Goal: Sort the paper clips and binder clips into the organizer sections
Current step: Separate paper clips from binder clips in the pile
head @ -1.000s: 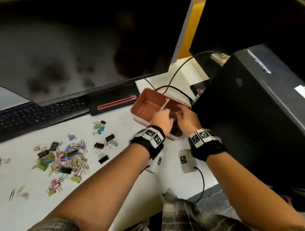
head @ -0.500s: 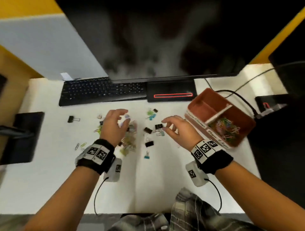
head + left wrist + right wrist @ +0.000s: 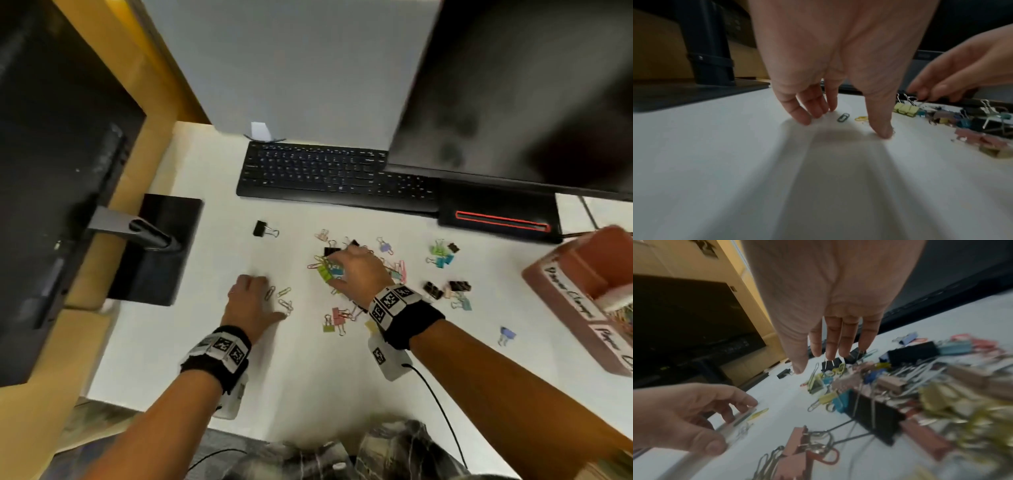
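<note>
Two hands are low over the white bench (image 3: 308, 377). My left hand (image 3: 251, 303) stands on its fingertips (image 3: 804, 121) and thumb, with the fingers bent and bunched; I cannot tell if anything is pinched under them. Three loose paper clips (image 3: 282, 298) lie just beside this hand, between the thumb and the fingers. My right hand (image 3: 359, 270) is spread over the mixed pile of clips (image 3: 329, 267). Its fingers (image 3: 833, 340) point down, a little apart, and reach the wire handles of a black binder clip (image 3: 831, 365), but I see no closed grip on it. More coloured binder clips (image 3: 442, 255) lie scattered to the right of the pile, and one black binder clip (image 3: 262, 229) lies alone near the keyboard (image 3: 325, 174). At the right edge of the bench stands the red-brown organizer (image 3: 575, 301), well apart from both hands, with handwritten labels on its wall and some paper clips inside its near section.
</note>
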Motion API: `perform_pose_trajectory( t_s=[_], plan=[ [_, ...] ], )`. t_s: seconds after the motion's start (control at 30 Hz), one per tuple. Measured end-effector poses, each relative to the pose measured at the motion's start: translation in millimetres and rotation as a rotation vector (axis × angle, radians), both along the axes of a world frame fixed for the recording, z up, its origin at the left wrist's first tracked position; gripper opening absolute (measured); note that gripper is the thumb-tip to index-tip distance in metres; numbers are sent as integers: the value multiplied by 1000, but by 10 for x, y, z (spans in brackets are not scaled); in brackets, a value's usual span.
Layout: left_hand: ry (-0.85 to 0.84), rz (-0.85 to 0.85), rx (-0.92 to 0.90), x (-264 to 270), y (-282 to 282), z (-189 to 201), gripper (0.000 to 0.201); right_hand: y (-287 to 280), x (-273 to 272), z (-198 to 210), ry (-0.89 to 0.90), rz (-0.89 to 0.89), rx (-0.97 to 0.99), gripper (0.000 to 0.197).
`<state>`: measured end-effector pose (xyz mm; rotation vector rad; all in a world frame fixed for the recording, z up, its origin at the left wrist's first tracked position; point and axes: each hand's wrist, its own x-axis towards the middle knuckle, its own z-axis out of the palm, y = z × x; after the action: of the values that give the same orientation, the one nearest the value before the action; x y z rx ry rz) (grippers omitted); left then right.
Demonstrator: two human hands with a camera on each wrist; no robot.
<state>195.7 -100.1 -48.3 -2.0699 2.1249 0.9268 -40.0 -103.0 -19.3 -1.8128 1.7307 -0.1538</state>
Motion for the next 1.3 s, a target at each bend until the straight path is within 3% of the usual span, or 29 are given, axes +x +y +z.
perform_pose_trajectory(
  t_s=[0.1,0.2,0.37,0.57,0.8,1.0,1.3],
  plan=[
    [120,-45,-10,24,-78,-98,63,-59,202,-90,96,91,40,41],
    [224,-96,-61,44,-128,-154,42,36,306,-145,55,168,82,45],
    [294,-167,-100,64,-195,-177,17,35,132,-147,-55,-120,-54,36],
    [267,-189,-34,32,-254,-169,15,-142,81,-127,66,-112,32,40],
    [209,-249,-10,0,-284,-95,11,-164,135,-112,30,-146,71,18],
    [181,-265,28,-39,-329,-10,13,-76,93,-104,-77,-275,87,27],
    [168,-300,41,-74,-339,32,12,-55,-109,-103,23,-270,87,18]
  ],
)
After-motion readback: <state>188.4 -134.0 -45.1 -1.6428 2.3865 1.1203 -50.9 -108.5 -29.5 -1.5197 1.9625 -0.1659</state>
